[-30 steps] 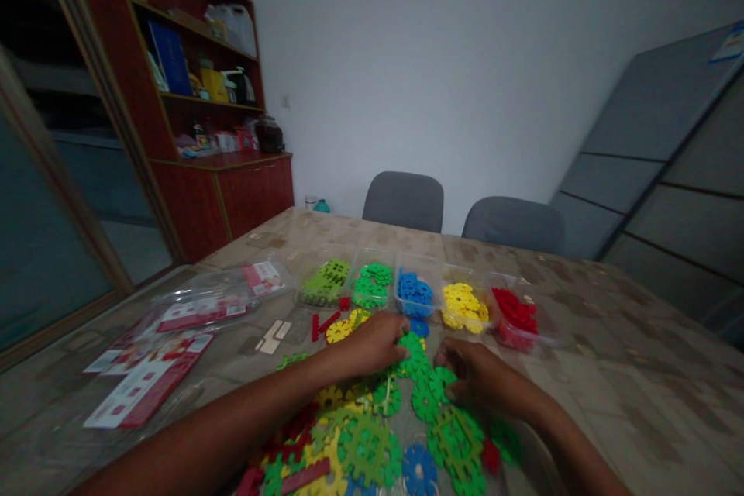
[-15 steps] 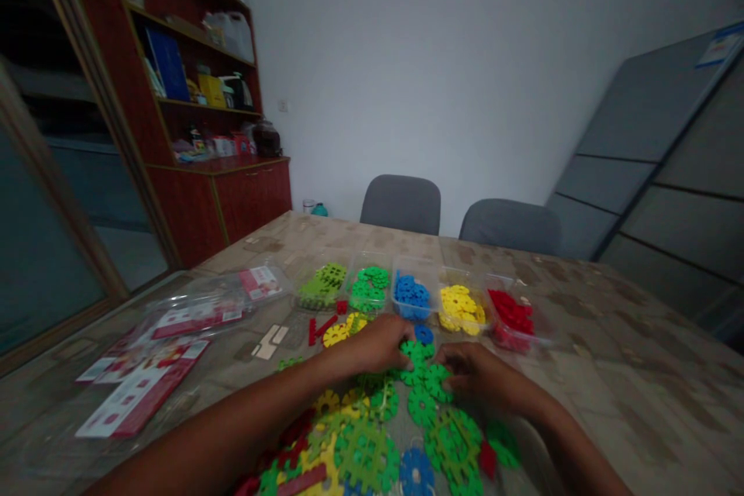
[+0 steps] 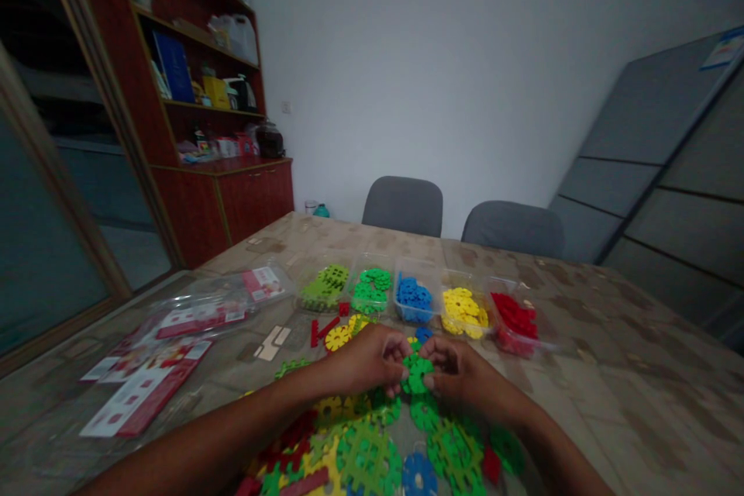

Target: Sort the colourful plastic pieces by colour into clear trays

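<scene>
Left hand (image 3: pixel 366 360) and right hand (image 3: pixel 459 368) meet above the patterned worktop (image 3: pixel 610 372); fingers of both pinch one green gear-shaped plastic disc (image 3: pixel 417 373), held just above the loose pile of coloured discs (image 3: pixel 372 449).

The green gear (image 3: pixel 417 373) between the fingers (image 3: pixel 401 347) looks like smooth plastic; the table (image 3: pixel 610 372) underneath is shiny.

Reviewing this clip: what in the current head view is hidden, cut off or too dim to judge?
- Green gear piece: partly covered by fingers of the left hand and right hand; whether it is one piece or two is unclear.
- Loose pile: cut off by the bottom edge.
- Shelf items: too dim and small to identify.
</scene>
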Available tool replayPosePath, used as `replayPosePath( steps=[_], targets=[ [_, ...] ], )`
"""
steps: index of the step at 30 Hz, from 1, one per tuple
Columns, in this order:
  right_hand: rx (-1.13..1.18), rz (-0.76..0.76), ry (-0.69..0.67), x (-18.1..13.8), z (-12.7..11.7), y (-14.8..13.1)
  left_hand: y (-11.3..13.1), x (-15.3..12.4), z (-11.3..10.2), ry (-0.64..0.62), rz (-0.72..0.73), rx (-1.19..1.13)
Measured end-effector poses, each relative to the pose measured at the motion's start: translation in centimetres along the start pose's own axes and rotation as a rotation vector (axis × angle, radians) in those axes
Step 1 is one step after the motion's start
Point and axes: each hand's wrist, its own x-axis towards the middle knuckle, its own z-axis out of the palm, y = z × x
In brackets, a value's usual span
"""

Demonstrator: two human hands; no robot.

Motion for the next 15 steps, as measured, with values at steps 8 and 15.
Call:
replayPosePath(
  steps=[8, 15],
  targets=[
    [-0.116, -0.01, 0.168, 0.6, -0.4, -1.1, -1.3, -5.9, -4.7, 0.231, 0.116, 0.297],
    [-0.198, -0.064, 0.347, 8.5, -1.9, -3.9, -2.4, -9.0, -9.5, 0.278, 0.029, 0.4]
  ],
)
